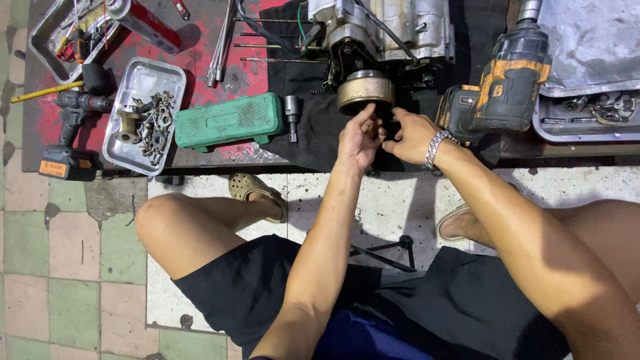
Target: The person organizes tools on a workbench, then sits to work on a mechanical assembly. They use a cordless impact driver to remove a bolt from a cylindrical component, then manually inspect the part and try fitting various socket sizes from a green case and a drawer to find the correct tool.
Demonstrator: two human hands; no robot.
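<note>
Floor-level bench at top of frame: left hand (360, 137) and right hand (410, 135) pinch something small, unidentifiable, below the round drum (365, 90); it could slip.

engine block (393, 27) cut off at top, fingertips (381, 128) overlapping, grip unclear

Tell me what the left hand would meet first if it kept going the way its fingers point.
Likely the round metal drum on the engine: the left hand points up at its lower edge, fingertips right beside it; contact is unclear.
</note>
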